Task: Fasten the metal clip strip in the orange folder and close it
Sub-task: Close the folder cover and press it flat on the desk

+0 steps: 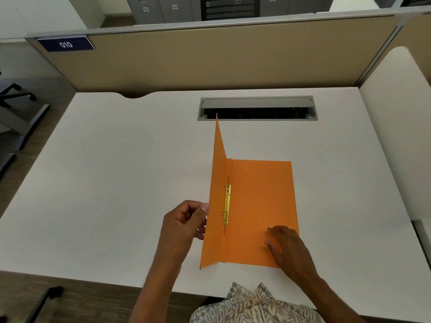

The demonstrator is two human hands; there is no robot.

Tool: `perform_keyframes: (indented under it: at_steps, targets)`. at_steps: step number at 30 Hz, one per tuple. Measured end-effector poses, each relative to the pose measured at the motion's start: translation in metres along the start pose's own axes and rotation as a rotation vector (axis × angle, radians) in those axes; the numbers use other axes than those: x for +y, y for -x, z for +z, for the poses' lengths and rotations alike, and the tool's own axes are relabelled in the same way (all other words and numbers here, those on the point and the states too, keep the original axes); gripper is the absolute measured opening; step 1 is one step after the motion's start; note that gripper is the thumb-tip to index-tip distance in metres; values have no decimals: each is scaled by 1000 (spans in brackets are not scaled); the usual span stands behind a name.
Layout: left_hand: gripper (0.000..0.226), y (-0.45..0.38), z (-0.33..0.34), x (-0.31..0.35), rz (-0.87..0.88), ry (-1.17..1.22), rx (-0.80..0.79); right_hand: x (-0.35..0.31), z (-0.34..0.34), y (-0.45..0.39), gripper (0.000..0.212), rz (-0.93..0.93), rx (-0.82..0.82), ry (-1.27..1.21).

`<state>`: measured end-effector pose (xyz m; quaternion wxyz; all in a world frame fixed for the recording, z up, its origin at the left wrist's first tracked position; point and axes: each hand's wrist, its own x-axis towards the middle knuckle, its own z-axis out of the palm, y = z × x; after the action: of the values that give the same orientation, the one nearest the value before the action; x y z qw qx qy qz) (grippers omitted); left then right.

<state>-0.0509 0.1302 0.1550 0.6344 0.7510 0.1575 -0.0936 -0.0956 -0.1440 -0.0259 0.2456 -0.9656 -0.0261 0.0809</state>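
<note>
Over on the far left, a blue sign (pixel 66 44) reading 010 hangs on the beige partition (pixel 210 59) behind the white desk (pixel 105 171). Moving in, the left hand (pixel 184 223) pinches the free edge of the orange folder's front cover (pixel 215 206), thumb on the near face, fingers curled behind, holding that flap standing nearly upright. Right at the fold sits the brass clip strip (pixel 226 205), lying flat along the spine on the inside of the orange folder (pixel 258 206), whose back cover lies flat on the desk, near the front edge and just right of centre. Beyond it, the grey cable tray (pixel 256 108) stands open in the desktop. Further right, the right hand (pixel 288 248) rests flat on the back cover's near right corner, fingers spread loosely, gripping nothing, simply pressing the sheet down.
</note>
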Motion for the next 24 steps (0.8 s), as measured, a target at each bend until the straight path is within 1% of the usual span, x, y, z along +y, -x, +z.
perform_keyframes:
  at_steps: [3,5,10,14,17,20,24]
  targets:
    - [25,2,7,1,55,-67,31,6,-2,2,39,26,-24,-21]
    - [15,3,11,0,105,-127,53,9,-2,3,39,18,-26,-30]
    - [16,5,25,2,153,-192,85,11,-5,3,40,7,-45,-59]
    - [7,11,43,2,229,-232,72,14,-9,5,41,17,-70,-128]
    - [12,15,69,3,363,-302,38,18,-13,6,40,39,-96,-225]
    - [22,16,101,2,483,-441,-20,19,-19,5,36,49,-80,-311]
    - [31,16,135,3,547,-618,-92,16,-24,2,14,-21,-115,-367]
